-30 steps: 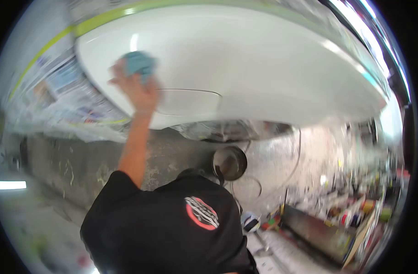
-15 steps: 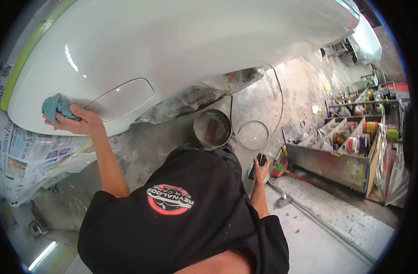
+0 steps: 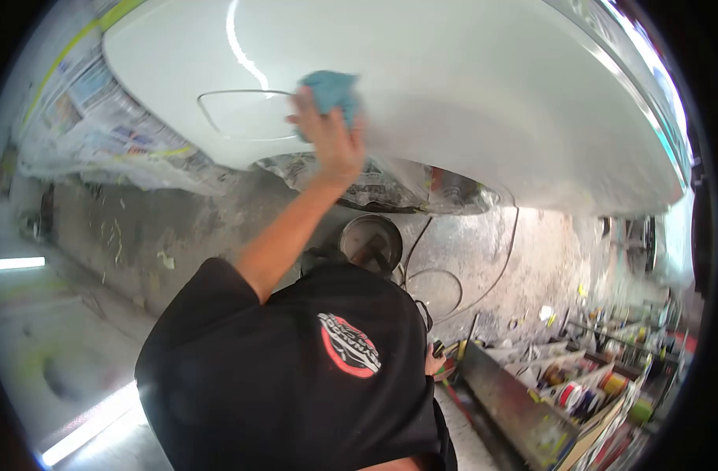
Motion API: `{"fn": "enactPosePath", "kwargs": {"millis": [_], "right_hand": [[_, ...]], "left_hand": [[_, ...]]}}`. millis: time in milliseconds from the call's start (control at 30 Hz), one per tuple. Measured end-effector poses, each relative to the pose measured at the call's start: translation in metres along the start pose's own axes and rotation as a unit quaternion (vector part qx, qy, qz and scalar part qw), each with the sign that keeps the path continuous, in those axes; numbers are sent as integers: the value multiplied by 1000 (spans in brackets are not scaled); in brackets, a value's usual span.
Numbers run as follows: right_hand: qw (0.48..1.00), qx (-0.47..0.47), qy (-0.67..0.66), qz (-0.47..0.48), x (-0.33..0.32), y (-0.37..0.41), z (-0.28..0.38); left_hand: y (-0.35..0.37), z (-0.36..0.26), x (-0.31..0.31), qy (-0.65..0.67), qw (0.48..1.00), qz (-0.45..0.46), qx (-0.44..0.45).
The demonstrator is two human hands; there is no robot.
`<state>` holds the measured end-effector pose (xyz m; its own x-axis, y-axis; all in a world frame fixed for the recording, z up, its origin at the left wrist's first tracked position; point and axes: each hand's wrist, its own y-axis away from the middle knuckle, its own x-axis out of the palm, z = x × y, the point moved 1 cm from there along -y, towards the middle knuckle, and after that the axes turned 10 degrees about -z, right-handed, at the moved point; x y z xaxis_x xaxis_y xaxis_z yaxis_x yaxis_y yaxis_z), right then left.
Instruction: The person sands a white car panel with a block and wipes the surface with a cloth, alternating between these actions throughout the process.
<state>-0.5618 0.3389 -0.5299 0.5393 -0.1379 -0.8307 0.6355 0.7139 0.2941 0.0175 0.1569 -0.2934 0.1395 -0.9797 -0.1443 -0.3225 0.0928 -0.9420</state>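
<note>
My left hand presses a crumpled blue cloth against a glossy white car body panel. Hand and cloth are blurred by motion. They lie at the right end of the fuel-flap outline, covering part of it. Low on my right side, my right hand is mostly hidden behind my black shirt. Its fingers close around a small dark object, too covered to name.
Newspaper masking with yellow-green tape borders the panel on the left. Below the panel stands a round pan with a dark block inside. A thin hose loops across the floor. At right is a divided metal bin of tape rolls and cans.
My left hand has swept the blue cloth rightward across the panel, from the left edge past the flap. The view has shifted, and my right hand is now more hidden by the shirt.
</note>
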Motion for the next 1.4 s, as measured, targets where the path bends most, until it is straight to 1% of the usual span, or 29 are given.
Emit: {"fn": "enactPosePath", "kwargs": {"millis": [33, 100, 167, 233, 300, 400, 500, 567, 600, 633, 667, 700, 767, 833, 867, 900, 1000, 1033, 1100, 1233, 1333, 1400], "right_hand": [[1000, 10, -14, 11, -10, -9, 6], [1000, -7, -9, 20, -20, -26, 15], [999, -20, -11, 31, -25, -47, 15], [998, -47, -26, 43, -18, -77, -3], [994, -86, -12, 72, -8, -107, -24], [985, -133, 10, 112, 2, -143, -43], [978, -154, 23, 139, -1, -151, -33], [975, -162, 33, 149, -7, -152, -28], [974, -165, 38, 153, -10, -153, -26], [972, -168, 43, 158, -12, -153, -24], [970, -172, 48, 164, -12, -151, -21], [977, -164, 31, 136, -11, -146, -19], [986, -145, -4, 76, -11, -139, -18], [985, -144, 22, 87, -19, -141, -14], [985, -144, 35, 88, -26, -137, -9], [984, -145, 49, 91, -31, -136, -6], [975, -181, 104, 79, -4, -195, -62], [971, -192, 118, 75, -2, -207, -66], [975, -173, 93, 101, -7, -201, -40], [978, -156, 56, 127, -20, -184, 8], [977, -160, 33, 138, -23, -182, 26], [976, -166, 21, 142, -24, -181, 38]], "left_hand": [[9, -16, 10, -2, 1000, 14, 3], [25, -49, 34, 40, 999, 3, 37], [36, -89, 54, 20, 995, 89, 50], [44, -127, 68, 39, 985, 148, 84], [41, -160, 79, 89, 964, 230, 95], [48, -170, 83, 75, 970, 132, 188], [29, -144, 58, 57, 949, 291, 105], [4, -112, 31, -69, 927, 370, 6], [20, -74, 31, -40, 979, 197, 12], [33, -33, 31, -11, 1000, 18, 19], [22, -4, 19, -17, 999, -37, 19], [8, 25, 3, -23, 995, -93, 22], [-19, 80, -28, -67, 992, -101, -43], [-46, 145, -54, -95, 979, -102, -146], [-63, 174, -67, -106, 963, -118, -219], [-78, 193, -79, -119, 940, -136, -289], [-92, 211, -101, -58, 912, -183, -363], [-85, 209, -101, -60, 917, -181, -351], [-63, 194, -86, -61, 926, -180, -328], [-15, 131, -81, -100, 945, -67, -304], [4, 96, -103, -143, 960, 13, -239], [-16, 65, -128, -73, 921, 89, -373]]}}
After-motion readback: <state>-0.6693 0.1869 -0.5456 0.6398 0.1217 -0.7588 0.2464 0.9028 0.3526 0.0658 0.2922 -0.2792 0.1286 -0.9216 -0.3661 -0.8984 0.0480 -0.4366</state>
